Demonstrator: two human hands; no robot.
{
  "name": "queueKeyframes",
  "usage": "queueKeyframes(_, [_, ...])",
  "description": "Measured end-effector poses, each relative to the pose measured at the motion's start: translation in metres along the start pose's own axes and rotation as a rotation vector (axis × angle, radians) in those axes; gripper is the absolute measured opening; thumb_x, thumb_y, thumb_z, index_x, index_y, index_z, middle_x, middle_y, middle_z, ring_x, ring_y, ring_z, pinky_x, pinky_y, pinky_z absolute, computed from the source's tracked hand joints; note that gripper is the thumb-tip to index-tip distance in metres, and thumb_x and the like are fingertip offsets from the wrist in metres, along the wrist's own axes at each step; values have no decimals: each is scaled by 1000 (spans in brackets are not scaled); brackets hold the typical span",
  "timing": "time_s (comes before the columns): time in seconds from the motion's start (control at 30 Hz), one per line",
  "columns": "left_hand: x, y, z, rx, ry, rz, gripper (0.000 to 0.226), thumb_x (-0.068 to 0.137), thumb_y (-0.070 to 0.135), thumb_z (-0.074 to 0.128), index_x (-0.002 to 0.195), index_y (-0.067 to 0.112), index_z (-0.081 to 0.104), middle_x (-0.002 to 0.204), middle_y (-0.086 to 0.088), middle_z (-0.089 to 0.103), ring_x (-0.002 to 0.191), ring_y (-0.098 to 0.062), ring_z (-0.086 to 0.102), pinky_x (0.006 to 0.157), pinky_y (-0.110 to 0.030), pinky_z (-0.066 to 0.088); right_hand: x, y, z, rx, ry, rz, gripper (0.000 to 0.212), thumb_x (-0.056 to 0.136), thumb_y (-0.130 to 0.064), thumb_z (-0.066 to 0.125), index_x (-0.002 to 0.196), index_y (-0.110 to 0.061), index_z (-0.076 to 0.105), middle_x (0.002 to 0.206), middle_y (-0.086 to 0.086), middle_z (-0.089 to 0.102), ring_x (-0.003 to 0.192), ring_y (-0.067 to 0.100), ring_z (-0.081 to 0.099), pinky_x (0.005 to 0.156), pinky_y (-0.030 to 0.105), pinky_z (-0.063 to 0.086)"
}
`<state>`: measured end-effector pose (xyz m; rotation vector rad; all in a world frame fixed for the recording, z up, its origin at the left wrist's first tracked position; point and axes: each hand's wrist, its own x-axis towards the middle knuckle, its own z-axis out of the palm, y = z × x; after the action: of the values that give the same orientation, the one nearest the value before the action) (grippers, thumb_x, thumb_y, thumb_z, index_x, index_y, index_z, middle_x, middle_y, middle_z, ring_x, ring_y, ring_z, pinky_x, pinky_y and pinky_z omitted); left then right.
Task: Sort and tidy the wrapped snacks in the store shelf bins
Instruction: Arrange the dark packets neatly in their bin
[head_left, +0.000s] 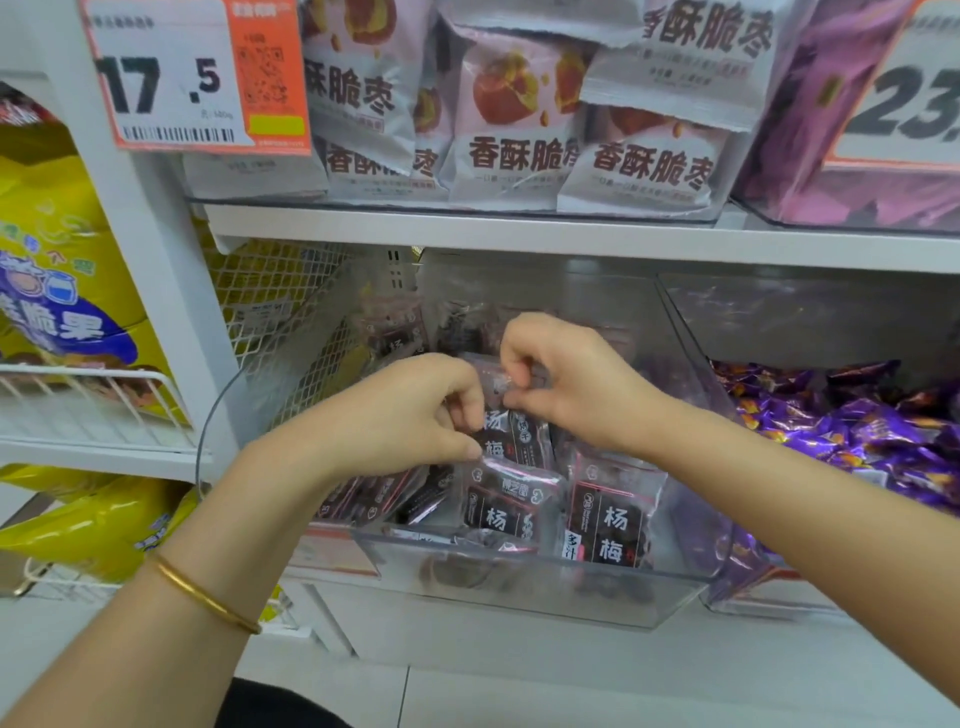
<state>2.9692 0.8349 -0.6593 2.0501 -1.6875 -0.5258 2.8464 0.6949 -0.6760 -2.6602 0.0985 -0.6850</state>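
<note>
White store shelving (467, 228) fills the frame, with a clear bin (524, 592) at centre. Above its dark packets (608, 514), the left hand (410, 410) and right hand (571, 384) both pinch one wrapped snack (519, 434) (fingers (467, 402) curled tight on its upper edge), mid-frame.

Over the clear plastic bin (571, 597), the left hand (415, 410) and right hand (563, 379) both pinch the top of a dark snack packet (514, 436) standing among others. Purple-wrapped candies (857, 431) lie in the bin just beside it.

through the clear bin (665, 597), the lowest snack packets (457, 574) are blurred.
</note>
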Motion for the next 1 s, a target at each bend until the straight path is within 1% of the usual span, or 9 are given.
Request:
queueKeyframes(0.2, [-17,-6,-12,-6,-158,4,11,73,24,77,70,25,66,74,12,66,68,0,61,69,-22,52,-12,-13,9,-141,55,-218,31,69,10,61,70,-16,44,77,-8,37,70,11,35,60,24,34])
queueKeyframes(0.27, [-20,-5,-12,26,-234,5,7,74,25,76,71,26,71,71,18,67,65,3,59,65,-15,47,-14,-14,9,-119,86,-173,26,66,12,58,69,-11,47,75,-2,42,70,14,37,61,27,36])
queueKeyframes(0.33, [-21,-4,-9,66,-305,-6,2,75,26,75,75,28,73,71,19,67,65,6,58,64,-12,43,-16,-12,11,-163,-23,-87,25,66,9,59,72,-12,48,78,-3,42,70,15,40,62,31,39])
queueKeyframes(0.4, [-22,-3,-4,136,-356,-11,10,77,29,74,86,30,75,78,20,66,72,6,58,67,-12,43,-19,-8,14,-233,-198,-22,23,68,7,60,78,-12,52,84,-2,44,74,21,49,66,39,45])
queueKeyframes(0.5, [-23,-2,1,238,-405,-14,22,80,33,70,103,31,72,87,23,61,81,5,55,74,-11,42,-15,-7,11,-252,-204,49,25,76,5,57,93,-13,61,96,3,50,84,26,56,74,43,49])
queueKeyframes(0.6, [-22,-3,3,211,-430,-38,22,85,32,64,106,31,71,96,23,65,83,8,56,77,-10,42,-11,-14,3,-190,-274,160,15,84,-19,60,99,-16,63,94,-4,50,89,18,55,83,39,47])
queueKeyframes(0.67, [-21,-5,6,190,-415,-33,19,87,32,62,104,31,71,101,20,69,88,5,60,85,-20,47,-16,-18,5,-233,-359,215,30,79,-46,64,89,-18,61,89,-6,48,86,15,52,79,35,47])
queueKeyframes(0.73, [-18,-4,11,187,-384,-29,19,86,34,62,102,31,72,100,17,69,90,1,61,87,-25,48,-21,-20,8,-385,-450,217,44,71,-58,67,83,-17,56,92,-3,45,88,17,47,72,32,44])
queueKeyframes(1.0, [-7,8,33,28,-301,126,16,82,30,69,96,25,74,87,13,66,73,5,56,68,-8,41,-11,-15,6,-433,-406,241,37,73,-35,74,78,-13,45,98,2,34,86,26,50,75,39,47])
